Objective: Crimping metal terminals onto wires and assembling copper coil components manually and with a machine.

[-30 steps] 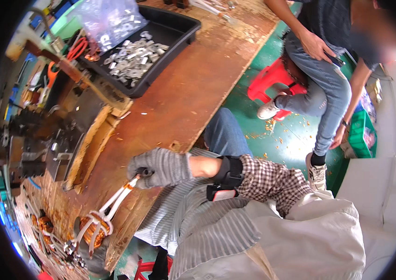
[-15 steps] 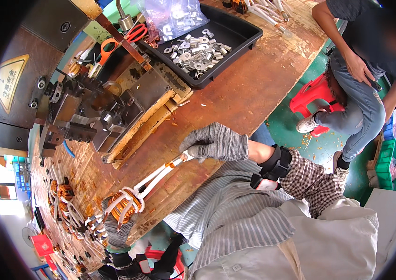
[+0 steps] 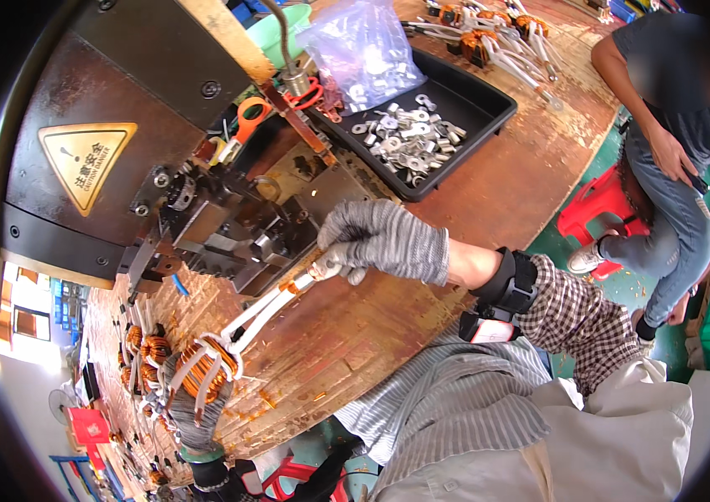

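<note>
My right hand (image 3: 388, 243), in a grey knit glove, pinches the ends of the white-sleeved leads (image 3: 259, 316) of a copper-wound coil. Orange bands show on the leads just short of its fingertips; whether a lug sits at the tip is hidden. My left hand (image 3: 194, 418), gloved too, is closed around the copper coil (image 3: 206, 372) at the other end, with its fingers mostly behind the windings. The leads stretch taut between both hands, above the wooden bench. Right beside my right fingertips is the metal tooling (image 3: 267, 247) of a dark press.
The press body (image 3: 79, 75) bears a yellow warning triangle. Behind it, a black tray (image 3: 476, 125) holds loose silver ring lugs (image 3: 409, 138) and a plastic bag (image 3: 363, 54). More coils lie far back (image 3: 489, 42) and at left (image 3: 150, 347). A seated person (image 3: 664, 151) is at right.
Both hands and the coil have come nearer to the press; the right fingertips are now beside its tooling. The whole view has shifted, so the bench things appear farther right. Both grips stay closed.
</note>
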`<state>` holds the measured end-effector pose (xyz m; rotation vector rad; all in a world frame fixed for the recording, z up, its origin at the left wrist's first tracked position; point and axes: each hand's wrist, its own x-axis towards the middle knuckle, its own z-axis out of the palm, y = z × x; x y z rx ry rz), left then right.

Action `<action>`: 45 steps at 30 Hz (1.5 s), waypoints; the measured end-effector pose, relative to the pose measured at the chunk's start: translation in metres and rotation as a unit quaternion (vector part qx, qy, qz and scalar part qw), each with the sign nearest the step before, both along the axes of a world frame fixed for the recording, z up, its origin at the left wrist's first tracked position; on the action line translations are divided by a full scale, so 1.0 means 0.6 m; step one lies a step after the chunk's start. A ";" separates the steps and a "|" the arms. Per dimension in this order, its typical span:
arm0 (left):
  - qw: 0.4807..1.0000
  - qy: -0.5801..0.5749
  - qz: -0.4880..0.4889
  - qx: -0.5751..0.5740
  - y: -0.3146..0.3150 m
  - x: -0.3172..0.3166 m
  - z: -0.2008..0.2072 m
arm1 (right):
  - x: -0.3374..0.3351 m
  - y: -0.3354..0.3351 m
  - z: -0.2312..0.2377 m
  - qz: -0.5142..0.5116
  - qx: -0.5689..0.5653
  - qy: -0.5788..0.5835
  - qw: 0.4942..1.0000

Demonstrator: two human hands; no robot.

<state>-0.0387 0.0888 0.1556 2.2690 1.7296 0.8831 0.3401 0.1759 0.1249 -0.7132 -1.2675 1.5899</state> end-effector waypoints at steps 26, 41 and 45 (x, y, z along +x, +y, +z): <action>0.998 -0.043 -0.006 -0.055 0.090 -0.043 0.000 | -0.058 0.122 0.007 -0.032 0.198 -0.169 0.965; 0.997 -0.026 -0.028 -0.066 0.088 -0.053 0.000 | -0.050 0.111 0.019 -0.015 0.077 -0.178 0.981; 0.979 -0.154 0.001 -0.131 0.091 -0.055 0.000 | -0.039 0.106 0.013 -0.129 0.251 -0.245 0.928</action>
